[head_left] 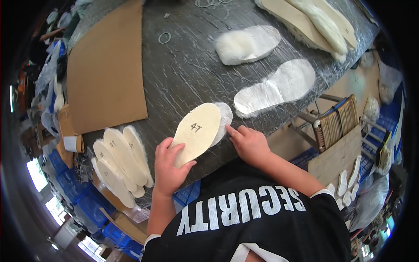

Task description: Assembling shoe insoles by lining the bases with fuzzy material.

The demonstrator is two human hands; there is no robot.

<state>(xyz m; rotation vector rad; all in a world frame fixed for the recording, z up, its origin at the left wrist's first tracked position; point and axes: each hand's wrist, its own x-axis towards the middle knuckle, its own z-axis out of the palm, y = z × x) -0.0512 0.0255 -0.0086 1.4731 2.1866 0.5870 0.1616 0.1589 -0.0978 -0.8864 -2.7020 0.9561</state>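
My left hand (170, 163) grips the heel end of a cream insole (198, 129) with handwritten marks, thumb on its face. Partly hidden behind it is a thin whitish insole (224, 124). The curled fingers of my right hand (251, 143) pinch the right edge of that whitish piece. Farther off on the table (183, 65) lies a silvery-white insole (279, 87) with a fluffy edge. Beyond it is another white insole (244, 43), its left part covered with fluffy wool. Several cream fleece insoles (122, 159) lie side by side left of my left hand.
A large brown cardboard sheet (111, 72) covers the table's left part. More fleece insoles (310, 26) are stacked at the far right. A rubber band (164, 38) lies near the back. Right of the table edge stands a chair with a slatted back (338, 122). Blue crates (89, 203) stand at left.
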